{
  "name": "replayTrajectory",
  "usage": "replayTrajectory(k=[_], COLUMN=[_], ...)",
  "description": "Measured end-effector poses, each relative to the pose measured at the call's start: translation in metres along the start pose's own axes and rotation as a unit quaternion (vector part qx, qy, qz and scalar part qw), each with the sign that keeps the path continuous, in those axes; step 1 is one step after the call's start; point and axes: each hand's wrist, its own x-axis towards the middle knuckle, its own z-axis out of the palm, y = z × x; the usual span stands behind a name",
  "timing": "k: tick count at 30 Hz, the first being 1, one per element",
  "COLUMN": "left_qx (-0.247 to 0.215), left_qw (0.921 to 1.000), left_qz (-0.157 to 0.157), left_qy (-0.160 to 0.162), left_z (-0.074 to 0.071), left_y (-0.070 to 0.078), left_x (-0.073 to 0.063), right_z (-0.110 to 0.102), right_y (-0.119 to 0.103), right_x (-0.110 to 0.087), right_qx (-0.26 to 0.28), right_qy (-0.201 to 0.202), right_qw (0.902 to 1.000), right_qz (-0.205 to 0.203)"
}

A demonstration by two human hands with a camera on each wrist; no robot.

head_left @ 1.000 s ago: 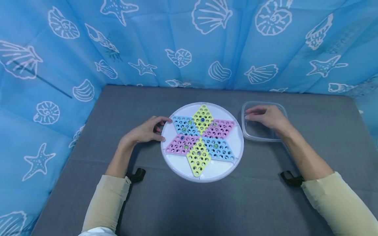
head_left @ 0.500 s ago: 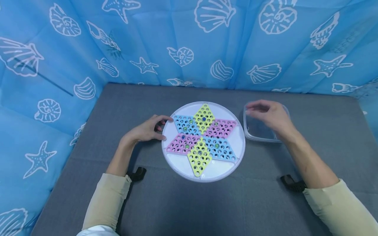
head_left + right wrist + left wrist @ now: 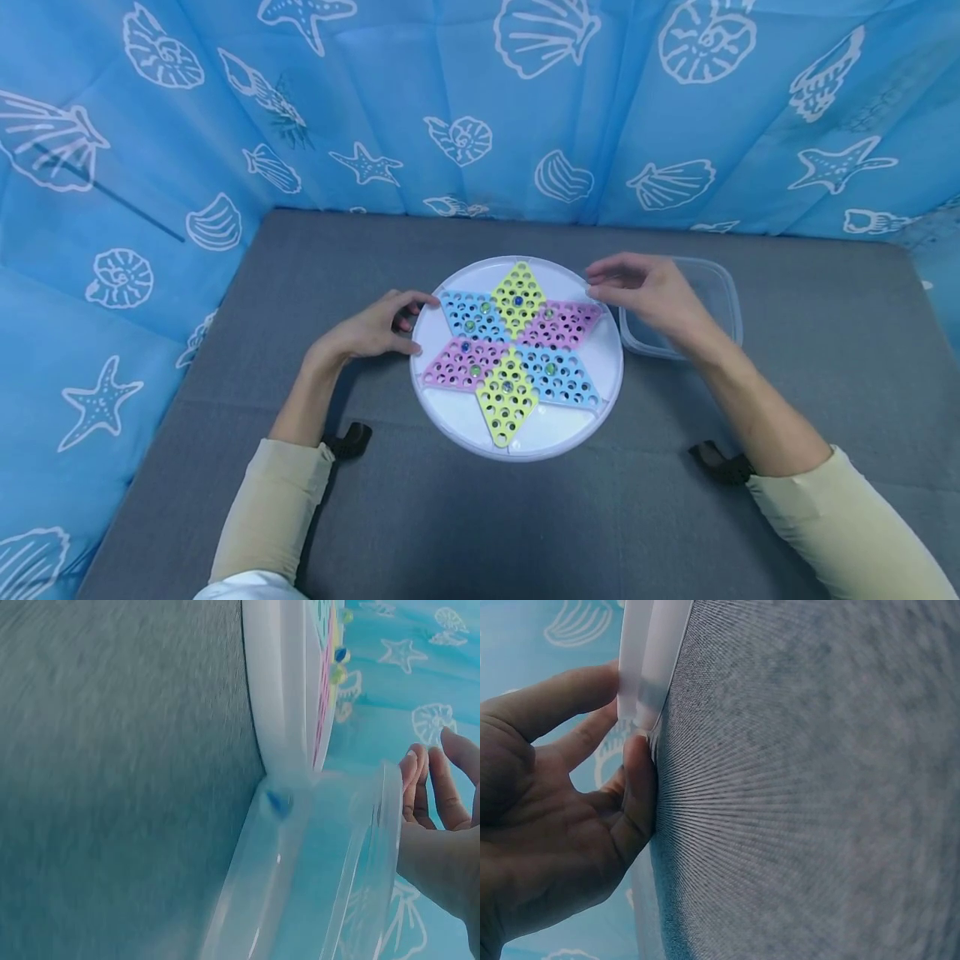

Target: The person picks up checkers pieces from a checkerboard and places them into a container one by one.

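A round white Chinese checkers board [image 3: 551, 427] lies on the grey cloth, with a star of yellow, pink and blue sections full of holes. Several glass marbles sit in it, among them a blue marble [image 3: 518, 301] and a green marble [image 3: 551, 368]. My left hand [image 3: 367, 331] touches the board's left rim, index fingertip and thumb tip spread apart along it. Over the gap between board and tub is my right hand [image 3: 660, 298], fingertips drawn near the thumb beside the board's upper right rim. I cannot tell whether a marble is between them.
A clear plastic tub [image 3: 733, 300] stands right of the board, close to its rim. Through its wall in the right wrist view shows a blue-streaked marble [image 3: 277, 802]. A blue curtain [image 3: 420, 92] with white shells hangs behind the table.
My right hand has come up from inside the tub and shifted left toward the board. My left hand keeps its place at the rim.
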Motion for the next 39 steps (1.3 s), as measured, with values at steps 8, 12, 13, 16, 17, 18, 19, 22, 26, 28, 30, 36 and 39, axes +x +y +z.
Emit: replayTrajectory(k=[8, 12, 13, 16, 17, 18, 19, 22, 26, 28, 30, 36, 39], left_qx=[0.005, 0.010, 0.011, 0.013, 0.014, 0.013, 0.012, 0.008, 0.005, 0.006, 0.007, 0.009, 0.009], left_qw=[1.0000, 0.9999, 0.9999, 0.9999, 0.9999, 0.9999, 0.9999, 0.9999, 0.9999, 0.9999, 0.9999, 0.9999, 0.9999], left_qz=[-0.002, -0.003, -0.003, -0.002, -0.003, -0.004, -0.005, -0.006, -0.007, -0.007, -0.007, -0.009, -0.010], left_qy=[0.003, 0.005, 0.006, 0.006, 0.007, 0.007, 0.007, 0.006, 0.006, 0.007, 0.007, 0.008, 0.009], left_z=[0.000, 0.000, 0.000, 0.000, 0.001, 0.000, 0.000, 0.000, 0.000, 0.000, 0.000, 0.000, 0.000], left_y=[0.001, 0.002, 0.002, 0.002, 0.002, 0.002, 0.002, 0.001, 0.000, 0.000, 0.000, 0.000, 0.000], left_x=[0.000, -0.001, -0.001, -0.001, -0.001, -0.001, -0.001, -0.001, 0.000, 0.000, 0.000, 0.001, 0.001], right_z=[0.019, 0.029, 0.032, 0.038, 0.040, 0.042, 0.044, 0.050, 0.057, 0.060, 0.062, 0.068, 0.069], right_y=[-0.005, -0.005, -0.005, -0.005, -0.005, -0.005, -0.005, -0.004, -0.001, 0.000, 0.001, 0.002, 0.003], right_x=[0.003, 0.006, 0.006, 0.008, 0.008, 0.008, 0.009, 0.011, 0.012, 0.012, 0.012, 0.013, 0.014], right_qx=[0.023, 0.026, 0.023, 0.001, -0.008, -0.016, -0.024, -0.027, -0.032, -0.045, -0.060, -0.080, -0.086], right_qy=[-0.025, -0.020, -0.018, -0.002, 0.003, 0.010, 0.015, 0.020, 0.014, 0.014, 0.017, 0.022, 0.020], right_qw=[0.9991, 0.9991, 0.9992, 0.9994, 0.9993, 0.9992, 0.9991, 0.9991, 0.9993, 0.9989, 0.9981, 0.9963, 0.9957], right_qz=[-0.023, -0.026, -0.028, -0.033, -0.035, -0.034, -0.031, -0.025, -0.016, -0.008, 0.002, 0.023, 0.028])
